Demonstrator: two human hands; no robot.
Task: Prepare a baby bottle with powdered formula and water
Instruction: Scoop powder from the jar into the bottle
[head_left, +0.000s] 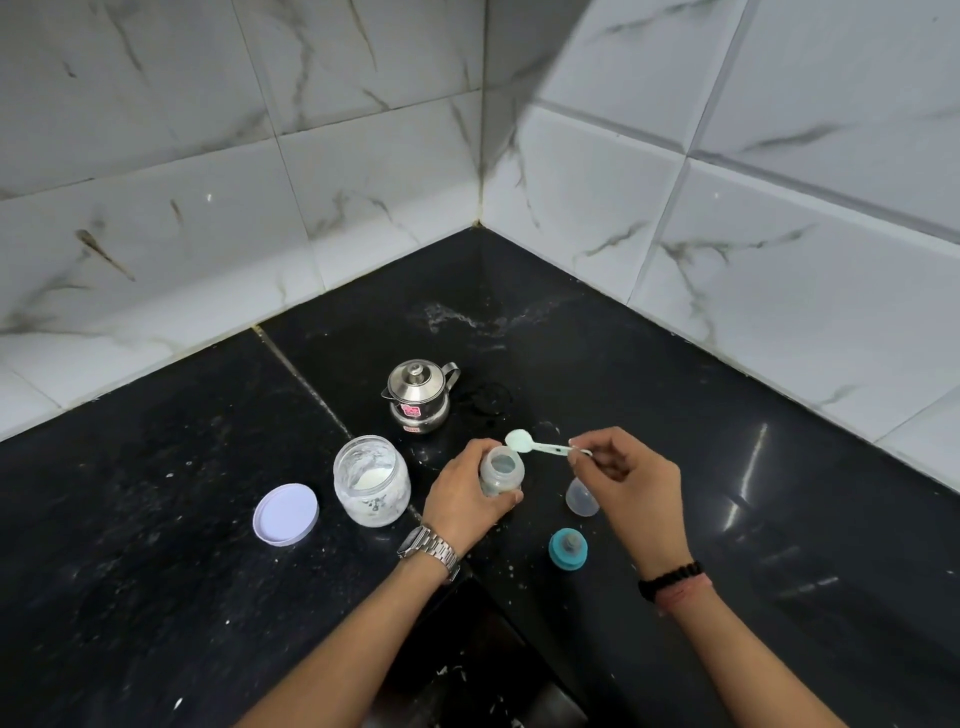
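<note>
A small clear baby bottle (500, 472) stands open on the black counter, and my left hand (462, 499) is wrapped around its left side. My right hand (626, 480) pinches the handle of a pale green scoop (524, 441). The scoop's bowl holds white powder and hovers just above the far rim of the bottle's mouth. To the left stands an open glass jar (371, 480) with white formula powder inside. Its white lid (285, 514) lies flat further left. The teal nipple ring (569, 550) and a clear cap (582, 499) lie right of the bottle.
A small steel lidded pot (418, 395) with a spout and handle stands behind the bottle. Tiled walls meet in a corner at the back. White specks of powder dot the counter. A dark recess opens at the near edge between my forearms.
</note>
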